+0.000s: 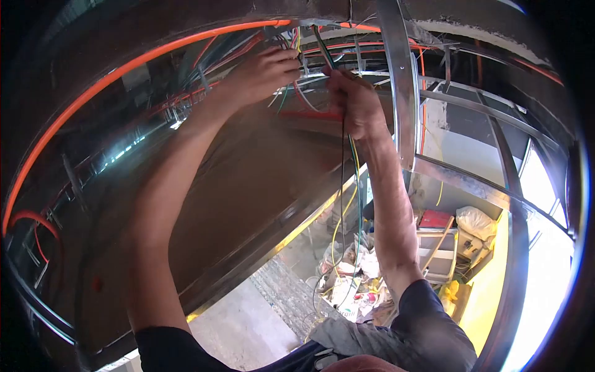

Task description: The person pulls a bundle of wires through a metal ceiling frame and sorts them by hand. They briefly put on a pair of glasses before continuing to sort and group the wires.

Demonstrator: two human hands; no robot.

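Both my arms reach up to the ceiling frame. My left hand [273,71] has its fingers closed at a bunch of thin coloured electrical wires [298,38] near the end of the orange conduit. Just right of it, my right hand [356,102] is closed around several electrical wires [323,46], dark, green and white, that come down from an opening above. Below this hand the same kind of wires, black, green and yellow [357,167], hang loose towards the floor. White and green wire ends [302,96] dangle between the two hands. My fingertips partly hide the wires.
An orange conduit [105,80] curves across the upper left. A metal stud [400,80] stands right of my right hand, joined to a crossbar [465,180]. A broad brown panel [248,173] lies below my hands. Far down are bags and debris [369,263] and a cardboard box [471,245].
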